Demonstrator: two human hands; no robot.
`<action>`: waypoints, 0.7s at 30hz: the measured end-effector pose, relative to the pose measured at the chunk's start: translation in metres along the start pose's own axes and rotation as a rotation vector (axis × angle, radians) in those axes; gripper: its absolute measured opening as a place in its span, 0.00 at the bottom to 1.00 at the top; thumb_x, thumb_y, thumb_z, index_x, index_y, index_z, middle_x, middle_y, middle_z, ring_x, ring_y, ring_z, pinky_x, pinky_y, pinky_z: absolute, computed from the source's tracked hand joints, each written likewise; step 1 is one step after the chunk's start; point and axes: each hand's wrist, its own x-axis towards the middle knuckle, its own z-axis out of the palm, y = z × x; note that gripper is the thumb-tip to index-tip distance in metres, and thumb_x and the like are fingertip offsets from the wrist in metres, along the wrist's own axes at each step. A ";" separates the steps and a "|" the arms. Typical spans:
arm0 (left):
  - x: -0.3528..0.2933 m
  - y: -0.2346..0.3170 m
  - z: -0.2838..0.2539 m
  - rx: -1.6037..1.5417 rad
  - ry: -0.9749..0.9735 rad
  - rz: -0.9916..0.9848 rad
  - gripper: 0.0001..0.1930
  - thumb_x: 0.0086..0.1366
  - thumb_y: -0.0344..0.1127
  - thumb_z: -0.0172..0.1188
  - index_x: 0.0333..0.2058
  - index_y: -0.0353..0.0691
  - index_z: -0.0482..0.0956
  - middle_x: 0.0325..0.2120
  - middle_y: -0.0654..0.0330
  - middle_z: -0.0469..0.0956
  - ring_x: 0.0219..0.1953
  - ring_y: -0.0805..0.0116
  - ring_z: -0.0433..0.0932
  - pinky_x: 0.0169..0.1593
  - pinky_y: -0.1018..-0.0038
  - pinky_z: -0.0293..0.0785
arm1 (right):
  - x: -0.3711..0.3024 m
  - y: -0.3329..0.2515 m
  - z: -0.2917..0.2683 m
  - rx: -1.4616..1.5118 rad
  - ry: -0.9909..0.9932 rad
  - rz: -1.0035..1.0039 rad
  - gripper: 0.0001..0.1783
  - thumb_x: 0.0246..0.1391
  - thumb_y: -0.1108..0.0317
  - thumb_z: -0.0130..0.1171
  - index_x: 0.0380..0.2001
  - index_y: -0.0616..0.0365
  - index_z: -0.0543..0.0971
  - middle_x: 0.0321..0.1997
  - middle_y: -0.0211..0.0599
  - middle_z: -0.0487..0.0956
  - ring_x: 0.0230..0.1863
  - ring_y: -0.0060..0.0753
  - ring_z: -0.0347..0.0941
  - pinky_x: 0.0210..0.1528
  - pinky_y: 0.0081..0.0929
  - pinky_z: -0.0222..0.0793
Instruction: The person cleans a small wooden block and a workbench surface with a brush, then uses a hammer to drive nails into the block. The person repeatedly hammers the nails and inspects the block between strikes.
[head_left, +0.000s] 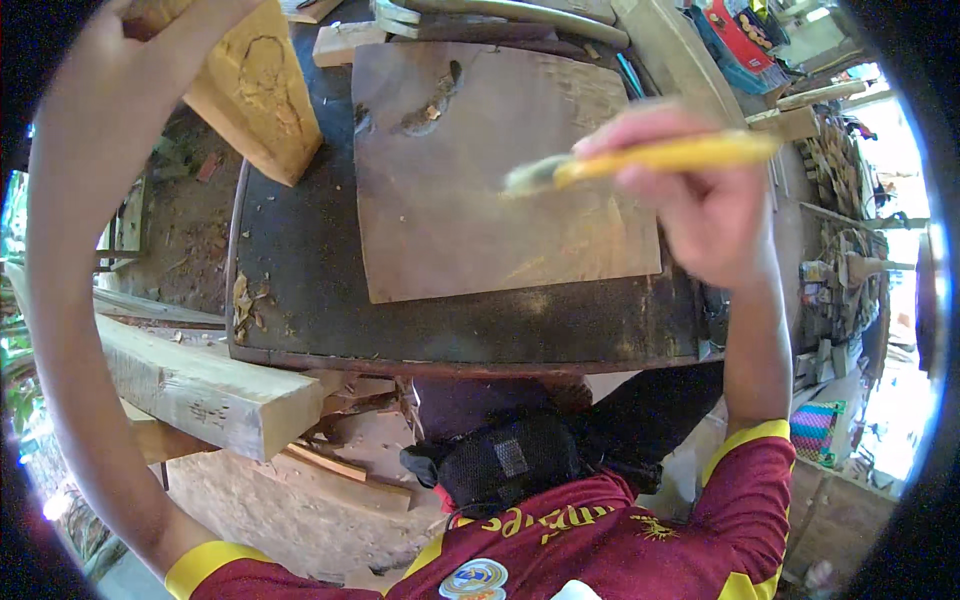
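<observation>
Brushing step: my left hand [165,15] grips the carved wood block [255,85]; right hand [705,205] clasps a yellow-handled brush [640,160]; next I judge steadier strokes needed.

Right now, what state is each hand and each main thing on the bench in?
left hand: raised, grip shut on the carved wood block.
carved wood block: held off the bench, tilted, carved face showing.
right hand: grip shut on the yellow-handled brush.
yellow-handled brush: held roughly level above the board, blurred.
flat wooden board: lying flat on the dark workbench.
timber beam: lying beside the bench.
</observation>
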 end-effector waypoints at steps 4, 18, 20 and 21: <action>-0.007 0.003 -0.004 0.012 -0.009 -0.009 0.26 0.60 0.52 0.63 0.54 0.48 0.75 0.46 0.56 0.79 0.46 0.71 0.77 0.51 0.74 0.71 | 0.035 0.027 0.017 0.228 0.308 0.003 0.13 0.51 0.77 0.54 0.41 0.68 0.75 0.30 0.50 0.80 0.35 0.38 0.79 0.37 0.31 0.75; -0.003 -0.001 0.001 0.005 -0.010 -0.005 0.27 0.60 0.52 0.63 0.54 0.47 0.75 0.46 0.55 0.79 0.46 0.70 0.77 0.52 0.73 0.71 | -0.014 0.005 0.053 0.298 0.173 0.194 0.06 0.63 0.73 0.46 0.36 0.58 0.60 0.30 0.39 0.77 0.35 0.26 0.75 0.41 0.24 0.68; -0.003 -0.002 0.000 0.008 -0.011 -0.007 0.27 0.60 0.52 0.63 0.54 0.47 0.75 0.46 0.55 0.79 0.46 0.69 0.77 0.52 0.73 0.71 | -0.021 -0.004 0.044 0.351 0.135 0.230 0.04 0.64 0.74 0.42 0.36 0.58 0.59 0.33 0.43 0.79 0.39 0.28 0.76 0.47 0.26 0.70; 0.000 -0.002 0.008 -0.010 -0.014 0.005 0.27 0.60 0.52 0.63 0.54 0.47 0.75 0.46 0.55 0.79 0.46 0.69 0.77 0.52 0.73 0.71 | -0.026 -0.005 0.040 0.369 0.173 0.248 0.04 0.64 0.74 0.42 0.36 0.58 0.59 0.32 0.42 0.78 0.39 0.29 0.76 0.46 0.27 0.70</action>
